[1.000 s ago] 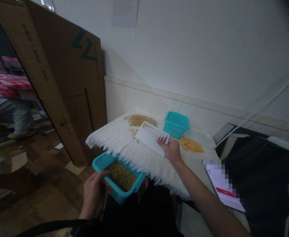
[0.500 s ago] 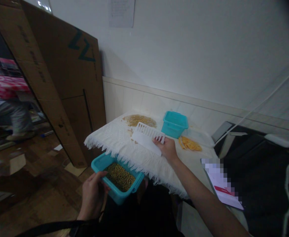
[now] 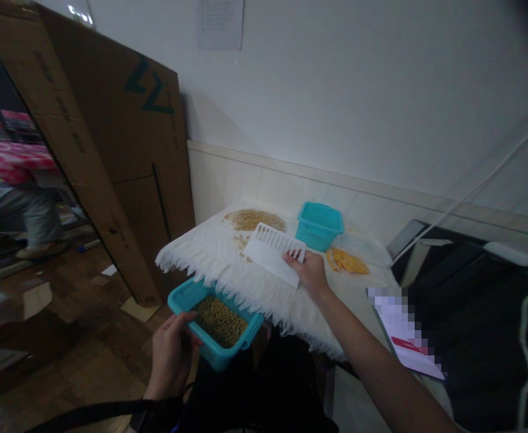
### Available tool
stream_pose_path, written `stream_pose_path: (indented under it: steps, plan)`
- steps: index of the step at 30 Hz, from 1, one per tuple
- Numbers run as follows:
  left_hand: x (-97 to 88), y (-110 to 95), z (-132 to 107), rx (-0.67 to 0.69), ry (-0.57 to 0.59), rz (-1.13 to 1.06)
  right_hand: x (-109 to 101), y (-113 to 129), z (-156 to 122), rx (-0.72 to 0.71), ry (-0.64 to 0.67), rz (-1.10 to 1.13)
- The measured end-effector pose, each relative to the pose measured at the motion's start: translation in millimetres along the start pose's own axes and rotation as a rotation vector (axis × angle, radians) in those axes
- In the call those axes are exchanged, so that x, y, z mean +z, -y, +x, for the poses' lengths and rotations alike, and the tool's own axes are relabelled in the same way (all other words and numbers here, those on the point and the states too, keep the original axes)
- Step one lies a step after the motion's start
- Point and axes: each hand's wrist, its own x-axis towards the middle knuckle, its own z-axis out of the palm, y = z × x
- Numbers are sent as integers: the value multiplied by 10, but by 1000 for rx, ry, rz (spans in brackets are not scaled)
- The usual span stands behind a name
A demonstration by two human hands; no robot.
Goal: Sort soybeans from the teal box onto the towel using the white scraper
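Note:
My left hand [image 3: 172, 349] grips the near-left rim of a teal plastic box [image 3: 219, 361], thumb over the edge. Soybeans [image 3: 222, 322] lie inside it, and the box sits just under the fringed table edge. My right hand [image 3: 311, 273] is closed on the right end of a white flat scraper [image 3: 270, 258] with a row of slots along its far side. The scraper is over the white cloth [image 3: 201, 246]; whether it touches cannot be told. Behind it spreads a pile of soybeans [image 3: 257, 220], with a few loose ones to the scraper's left.
A second teal box [image 3: 320, 225] stands at the back of the table, beside a crumpled yellow cloth [image 3: 349, 261] and a clear lid [image 3: 372, 249]. A tall cardboard box [image 3: 124, 144] rises at left. At right lies a tablet-like thing [image 3: 408, 343], partly blurred out.
My right hand and the scraper have shifted slightly to the right, away from the loose beans. My left hand and its box have barely moved.

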Motion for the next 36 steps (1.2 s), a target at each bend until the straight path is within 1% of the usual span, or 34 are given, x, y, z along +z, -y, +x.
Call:
stream_pose_path:
  steps: [7, 13, 17, 22, 26, 31, 36]
  plan:
    - [3, -16, -8, 6, -10, -5, 31, 15, -21, 38, -12, 49]
    - [-18, -1, 31, 11, 0, -12, 77, 33, -29, 108, 39, 135]
    - [-36, 7, 55, 1, 3, -27, 118, 34, -21, 158, 47, 209]
    - [-50, -9, 68, -1, 21, -28, 164, 40, 12, 230, 67, 314]
    - [-47, -32, 73, 7, 9, -35, 199, 66, 10, 270, 110, 342]
    - [-37, -49, 66, 6, -9, -32, 242, 132, -101, 285, 169, 365]
    - [-49, -42, 72, 16, -28, -25, 295, 266, -337, 279, 247, 383]
